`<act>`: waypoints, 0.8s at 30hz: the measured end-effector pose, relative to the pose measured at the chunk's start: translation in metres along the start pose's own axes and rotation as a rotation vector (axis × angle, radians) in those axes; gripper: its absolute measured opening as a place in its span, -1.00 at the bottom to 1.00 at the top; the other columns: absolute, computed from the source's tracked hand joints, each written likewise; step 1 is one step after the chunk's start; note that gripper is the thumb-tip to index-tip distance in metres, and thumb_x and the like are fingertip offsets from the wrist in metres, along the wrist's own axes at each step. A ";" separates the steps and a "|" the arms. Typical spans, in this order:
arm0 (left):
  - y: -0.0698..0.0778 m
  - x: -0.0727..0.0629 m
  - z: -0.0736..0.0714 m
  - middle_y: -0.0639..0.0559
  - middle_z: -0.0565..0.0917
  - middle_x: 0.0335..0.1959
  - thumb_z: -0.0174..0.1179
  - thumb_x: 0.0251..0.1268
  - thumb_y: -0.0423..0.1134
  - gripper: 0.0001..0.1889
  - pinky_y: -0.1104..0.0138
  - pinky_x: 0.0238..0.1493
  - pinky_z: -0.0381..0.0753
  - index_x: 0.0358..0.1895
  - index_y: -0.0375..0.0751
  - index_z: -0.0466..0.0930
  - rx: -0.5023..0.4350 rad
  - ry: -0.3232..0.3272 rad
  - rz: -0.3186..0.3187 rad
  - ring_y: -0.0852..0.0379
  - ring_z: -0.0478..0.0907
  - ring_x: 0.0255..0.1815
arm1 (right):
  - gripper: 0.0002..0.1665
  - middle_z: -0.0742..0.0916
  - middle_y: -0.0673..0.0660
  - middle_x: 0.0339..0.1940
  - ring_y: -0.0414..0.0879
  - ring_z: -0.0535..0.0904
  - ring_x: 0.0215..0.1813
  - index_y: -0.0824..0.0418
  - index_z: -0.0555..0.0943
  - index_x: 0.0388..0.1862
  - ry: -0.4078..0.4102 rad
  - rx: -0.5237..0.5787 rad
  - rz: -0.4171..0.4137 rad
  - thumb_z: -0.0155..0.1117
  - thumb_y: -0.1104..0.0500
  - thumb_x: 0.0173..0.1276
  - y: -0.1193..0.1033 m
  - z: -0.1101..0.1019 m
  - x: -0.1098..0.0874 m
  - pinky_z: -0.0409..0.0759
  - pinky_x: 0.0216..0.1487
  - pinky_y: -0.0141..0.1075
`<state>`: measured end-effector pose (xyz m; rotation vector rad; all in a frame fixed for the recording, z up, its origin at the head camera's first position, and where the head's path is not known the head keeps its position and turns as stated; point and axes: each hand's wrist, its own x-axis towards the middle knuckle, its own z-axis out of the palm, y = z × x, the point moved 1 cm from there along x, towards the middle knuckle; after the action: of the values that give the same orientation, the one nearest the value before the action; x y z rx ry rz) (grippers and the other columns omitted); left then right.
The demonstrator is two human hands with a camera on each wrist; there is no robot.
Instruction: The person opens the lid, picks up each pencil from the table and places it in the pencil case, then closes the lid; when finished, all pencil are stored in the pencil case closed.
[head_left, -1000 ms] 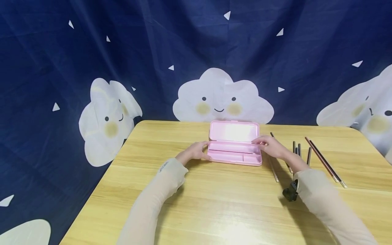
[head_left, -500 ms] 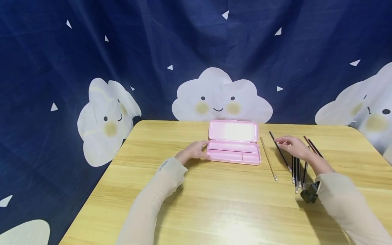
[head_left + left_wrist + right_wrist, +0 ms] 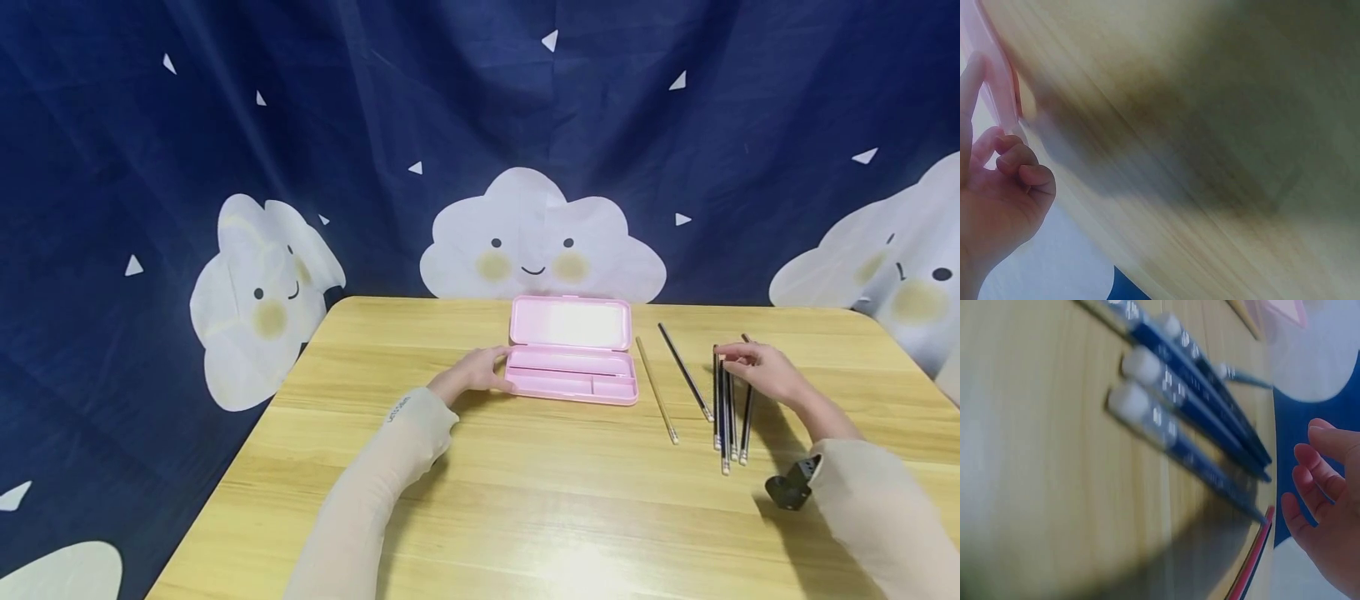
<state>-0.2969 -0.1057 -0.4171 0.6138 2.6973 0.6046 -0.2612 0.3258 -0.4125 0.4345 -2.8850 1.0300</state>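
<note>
At the table's far middle lies an open pink pencil case (image 3: 558,397), its lid (image 3: 572,323) tilted back. My left hand (image 3: 480,369) grips the case's left end between thumb and fingers; the left wrist view shows the thumb along the pink wall (image 3: 999,75). Over the far ends of several dark pencils (image 3: 724,429) hovers my right hand (image 3: 767,371), fingers loosely bent. In the right wrist view those pencils (image 3: 1179,444) have white erasers, and a gap shows between them and the fingers.
Between case and bundle lie a natural-wood pencil (image 3: 657,392) and a single dark pencil (image 3: 686,372). A red pencil (image 3: 1252,559) lies beyond the bundle, mostly hidden by my right hand in the head view. A dark blue curtain (image 3: 375,100) hangs behind the table (image 3: 525,492).
My right hand has moved from the case's right end, over the single pencils, rightward to the dark bundle. The left hand has stayed at the case.
</note>
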 end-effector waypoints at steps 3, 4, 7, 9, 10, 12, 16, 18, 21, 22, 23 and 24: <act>-0.001 0.000 0.000 -0.16 0.30 0.32 0.35 -0.02 -0.01 -0.16 0.18 0.33 0.17 0.35 -0.18 0.19 -0.008 0.002 0.000 -0.07 0.22 0.32 | -0.64 0.60 0.47 -0.21 -0.59 0.29 -0.34 0.54 0.49 -0.02 0.030 -0.007 0.004 0.10 0.33 0.27 0.007 -0.005 -0.005 0.38 -0.38 -0.50; -0.001 0.000 0.000 -0.16 0.29 0.32 0.35 -0.02 -0.01 -0.16 0.18 0.33 0.17 0.35 -0.18 0.19 -0.010 0.003 0.000 -0.07 0.21 0.33 | -0.64 0.60 0.49 -0.20 -0.61 0.29 -0.34 0.55 0.48 -0.02 0.039 -0.008 0.007 0.11 0.33 0.26 0.010 -0.007 -0.007 0.37 -0.37 -0.52; -0.002 0.000 0.000 -0.16 0.29 0.32 0.35 -0.03 -0.02 -0.16 0.18 0.34 0.16 0.35 -0.18 0.19 -0.013 0.008 0.003 -0.07 0.21 0.33 | -0.63 0.57 0.55 -0.14 -0.64 0.28 -0.32 0.56 0.47 -0.01 0.042 -0.005 0.017 0.11 0.33 0.26 0.017 -0.010 -0.012 0.37 -0.37 -0.55; -0.003 0.000 0.001 -0.16 0.30 0.32 0.35 -0.03 -0.02 -0.16 0.18 0.33 0.17 0.35 -0.18 0.20 -0.013 0.011 0.008 -0.08 0.21 0.33 | -0.62 0.55 0.57 -0.12 -0.63 0.28 -0.33 0.58 0.45 0.00 0.039 -0.004 0.024 0.10 0.34 0.26 0.020 -0.012 -0.015 0.37 -0.38 -0.57; -0.003 0.000 0.001 -0.17 0.30 0.31 0.35 -0.03 -0.02 -0.17 0.17 0.33 0.17 0.35 -0.17 0.20 -0.012 0.011 0.009 -0.08 0.22 0.32 | -0.62 0.55 0.58 -0.11 -0.63 0.27 -0.32 0.59 0.45 0.00 0.037 -0.004 0.029 0.10 0.34 0.26 0.022 -0.013 -0.016 0.36 -0.38 -0.57; -0.004 0.000 0.001 -0.17 0.30 0.31 0.35 -0.02 -0.02 -0.17 0.17 0.33 0.18 0.35 -0.17 0.20 -0.015 0.010 0.009 -0.08 0.22 0.32 | -0.61 0.53 0.59 -0.07 -0.64 0.25 -0.31 0.60 0.44 0.00 0.036 -0.006 0.037 0.10 0.34 0.26 0.025 -0.015 -0.019 0.35 -0.38 -0.56; -0.005 -0.001 0.002 -0.17 0.30 0.32 0.34 -0.02 -0.01 -0.16 0.19 0.33 0.17 0.36 -0.18 0.19 -0.017 0.008 -0.003 -0.07 0.21 0.33 | -0.61 0.53 0.60 -0.08 -0.62 0.27 -0.31 0.61 0.43 0.00 0.034 -0.018 0.041 0.11 0.34 0.26 0.030 -0.019 -0.023 0.37 -0.38 -0.55; -0.005 -0.002 0.002 -0.16 0.30 0.31 0.34 -0.02 -0.01 -0.16 0.19 0.33 0.17 0.36 -0.19 0.18 -0.013 0.012 -0.005 -0.06 0.22 0.33 | -0.62 0.54 0.59 -0.12 -0.60 0.30 -0.35 0.61 0.43 -0.01 0.028 -0.029 0.036 0.10 0.36 0.25 0.033 -0.020 -0.025 0.39 -0.41 -0.52; -0.006 -0.002 0.002 -0.16 0.31 0.31 0.34 -0.03 -0.01 -0.16 0.19 0.33 0.18 0.35 -0.20 0.19 -0.011 0.017 -0.002 -0.06 0.22 0.32 | -0.61 0.57 0.57 -0.22 -0.58 0.32 -0.40 0.63 0.42 -0.02 0.017 -0.055 0.036 0.10 0.38 0.22 0.037 -0.022 -0.028 0.40 -0.44 -0.49; -0.006 -0.002 0.002 -0.16 0.31 0.31 0.34 -0.03 -0.01 -0.15 0.20 0.33 0.17 0.35 -0.20 0.19 -0.011 0.015 -0.002 -0.06 0.22 0.33 | -0.61 0.57 0.56 -0.25 -0.58 0.31 -0.41 0.63 0.42 -0.02 0.014 -0.066 0.038 0.11 0.38 0.21 0.039 -0.023 -0.030 0.40 -0.44 -0.48; -0.006 -0.002 0.002 -0.15 0.30 0.32 0.34 -0.03 0.00 -0.15 0.20 0.33 0.17 0.35 -0.19 0.18 -0.011 0.013 -0.003 -0.05 0.21 0.33 | -0.60 0.58 0.53 -0.28 -0.58 0.31 -0.41 0.63 0.41 -0.02 0.010 -0.078 0.040 0.12 0.39 0.20 0.041 -0.024 -0.031 0.40 -0.44 -0.48; -0.006 -0.002 0.002 -0.14 0.30 0.32 0.34 -0.02 0.00 -0.15 0.21 0.34 0.16 0.36 -0.18 0.18 -0.011 0.010 -0.006 -0.05 0.21 0.33 | -0.59 0.60 0.49 -0.32 -0.57 0.31 -0.41 0.64 0.41 -0.02 0.006 -0.088 0.047 0.13 0.39 0.19 0.043 -0.024 -0.032 0.40 -0.43 -0.47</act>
<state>-0.2961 -0.1105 -0.4212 0.6014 2.7024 0.6223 -0.2430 0.3804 -0.4242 0.3596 -2.9346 0.9035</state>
